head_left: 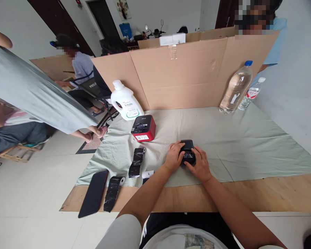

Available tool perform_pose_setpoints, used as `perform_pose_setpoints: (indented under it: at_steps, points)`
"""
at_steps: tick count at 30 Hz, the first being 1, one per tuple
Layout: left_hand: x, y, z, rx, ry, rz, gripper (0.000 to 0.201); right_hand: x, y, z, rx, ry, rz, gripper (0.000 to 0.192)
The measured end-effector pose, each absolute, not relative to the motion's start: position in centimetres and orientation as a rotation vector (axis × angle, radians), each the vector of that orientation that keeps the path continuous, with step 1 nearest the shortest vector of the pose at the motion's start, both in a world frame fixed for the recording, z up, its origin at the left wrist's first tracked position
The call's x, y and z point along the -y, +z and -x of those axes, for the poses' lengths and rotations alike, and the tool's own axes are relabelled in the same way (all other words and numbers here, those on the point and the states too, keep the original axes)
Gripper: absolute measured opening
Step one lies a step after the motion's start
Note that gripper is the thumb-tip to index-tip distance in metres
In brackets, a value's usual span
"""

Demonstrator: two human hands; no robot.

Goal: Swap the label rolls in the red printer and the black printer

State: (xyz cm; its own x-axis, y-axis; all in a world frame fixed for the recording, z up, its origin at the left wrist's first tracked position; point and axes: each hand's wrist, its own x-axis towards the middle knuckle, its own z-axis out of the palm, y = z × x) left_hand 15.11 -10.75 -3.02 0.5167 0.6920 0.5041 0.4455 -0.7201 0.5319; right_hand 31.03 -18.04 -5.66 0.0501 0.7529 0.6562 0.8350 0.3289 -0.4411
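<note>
1. Beginning at the near wooden edge [223,193], carry the forearms clear of the dark slab [93,193] on the far left, with its near end apparently past the rim, and of the near black roll [112,193] just beside it.
2. Mind the white roll [148,174], partly hidden by the left forearm [147,195]; best not to drag an elbow or wrist across it.
3. Leave the farther black roll [136,164] lying apart on the cloth [223,138], with its loose strip stretched toward the near edge.
4. Note the black device [187,143]: apparently resting on the cloth, in front of the body, between both hands. Left hand [174,155] closed on its left side, right hand [201,164] closed on its right, thumbs toward the near part. Pressure of the grip: impossible to tell.
5. For good control, brace lightly with one hand and work with the other; press evenly on both sides to prevent twisting. Watch the glossy patch [188,155] near the thumbs, too small to identify, and probably best not pinched or scuffed.
6. Farther off, avoid nudging the red box [151,128] or the white jug [126,102] behind it.
</note>
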Motion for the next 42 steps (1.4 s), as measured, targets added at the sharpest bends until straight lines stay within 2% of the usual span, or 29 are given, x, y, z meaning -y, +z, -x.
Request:
perform_pose_setpoints:
  at_steps: [4, 16, 22, 24, 27, 30, 34, 38, 42]
  points:
    - [11.5, -4.1, -15.2, -0.995, 0.994, -2.503, 0.048, 18.0, -6.0, -30.8, 1.787, -0.133, 1.484, 0.079]
    - [11.6, -5.0, -15.3, -1.028, 1.046, -2.53, 0.05, 17.9, -4.4, -30.1, 1.801, -0.149, 1.685, 0.063]
    - [11.1, -5.8, -14.4, -0.925, 1.239, -2.303, 0.065, 17.2, -4.0, -27.6, 1.682, -0.08, 1.838, 0.084]
    - [11.1, -6.0, -14.2, -0.944, 1.256, -2.267, 0.071, 17.0, -4.1, -26.9, 1.676, -0.024, 1.881, 0.084]
    - [11.2, -6.3, -14.2, -0.977, 1.185, -2.267, 0.067, 16.4, -4.3, -27.1, 1.709, 0.01, 1.878, 0.08]
    - [11.2, -6.5, -14.5, -1.073, 1.057, -2.273, 0.062, 14.7, -4.5, -30.1, 1.713, -0.079, 1.819, 0.078]
    - [11.1, -6.5, -15.1, -1.166, 0.833, -2.327, 0.056, 9.9, -4.0, -38.7, 1.559, -0.247, 1.901, 0.073]
    - [11.2, -6.3, -15.4, -1.186, 0.744, -2.366, 0.05, 5.7, -2.6, -48.6, 1.426, -0.139, 2.285, 0.077]
    - [11.1, -6.2, -15.4, -1.182, 0.736, -2.38, 0.044, 4.4, -1.7, -54.5, 1.378, -0.076, 2.375, 0.073]
